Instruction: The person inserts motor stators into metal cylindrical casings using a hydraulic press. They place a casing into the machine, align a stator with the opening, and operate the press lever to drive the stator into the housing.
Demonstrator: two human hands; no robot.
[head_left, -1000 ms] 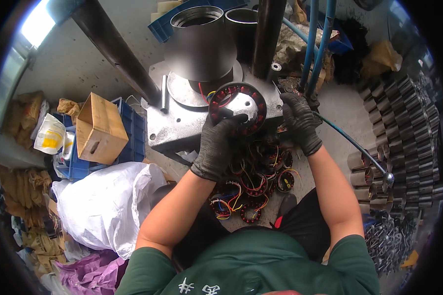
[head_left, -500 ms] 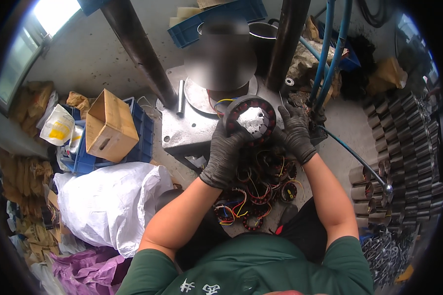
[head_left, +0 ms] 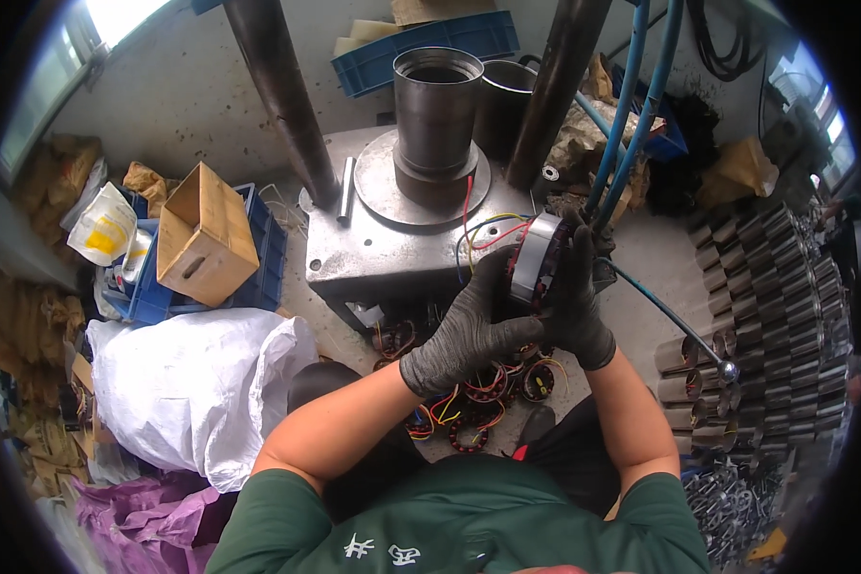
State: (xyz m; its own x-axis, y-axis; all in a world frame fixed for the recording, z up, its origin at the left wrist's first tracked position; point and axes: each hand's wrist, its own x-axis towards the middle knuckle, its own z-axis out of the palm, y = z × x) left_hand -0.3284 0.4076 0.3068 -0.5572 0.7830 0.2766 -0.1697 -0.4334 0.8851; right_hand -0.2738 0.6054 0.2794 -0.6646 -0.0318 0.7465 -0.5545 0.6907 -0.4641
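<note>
Between my gloved hands is a ring-shaped motor stator (head_left: 537, 258), turned on edge so its smooth silver outer wall shows. Red, yellow and blue wires trail from its upper left. My left hand (head_left: 474, 320) has its fingers against the stator's left side, partly hidden behind it, with the thumb below. Wrapped round the right side is my right hand (head_left: 584, 301). Just beyond, a metal cylinder (head_left: 437, 115) with an open top stands upright on a round plate (head_left: 378, 191) on the metal press table (head_left: 354, 251).
Dark posts (head_left: 282, 96) rise from the table, and a metal rod (head_left: 346, 189) lies on it. More wired stators (head_left: 469, 435) lie on the floor below my hands. A lever with a ball knob (head_left: 728, 371) stands at right, near stacked metal cylinders (head_left: 775, 297). A white sack (head_left: 201, 392) lies left.
The stator has swung from facing me to standing on edge and shifted right, with both hands moving along. The cylinder on the table, blurred before, now shows clearly.
</note>
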